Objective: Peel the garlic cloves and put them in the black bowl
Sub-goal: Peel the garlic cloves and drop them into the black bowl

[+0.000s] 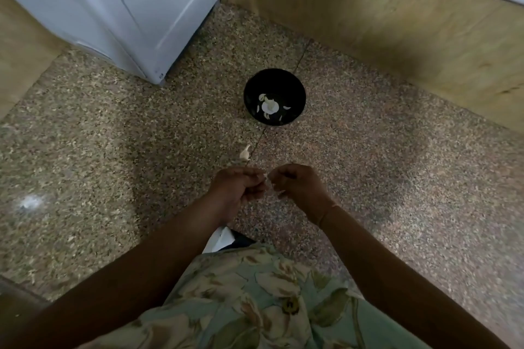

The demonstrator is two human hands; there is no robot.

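Observation:
The black bowl [295, 88] stands on the speckled floor ahead of me, holding a garlic head [270, 106] and several pale bits around it. A loose piece of garlic [245, 153] lies on the floor between the bowl and my hands. My left hand [236, 188] and my right hand [297, 185] are close together above the floor, fingers curled. Both pinch a small pale garlic clove [268, 181] between their fingertips. The clove is mostly hidden by the fingers.
A white appliance [136, 8] stands at the back left. Wooden panels [397, 14] line the wall behind and right of the bowl. A white object [219, 241] shows under my arms by my flowered clothing. A bright glare spot [28, 202] lies on the floor at left.

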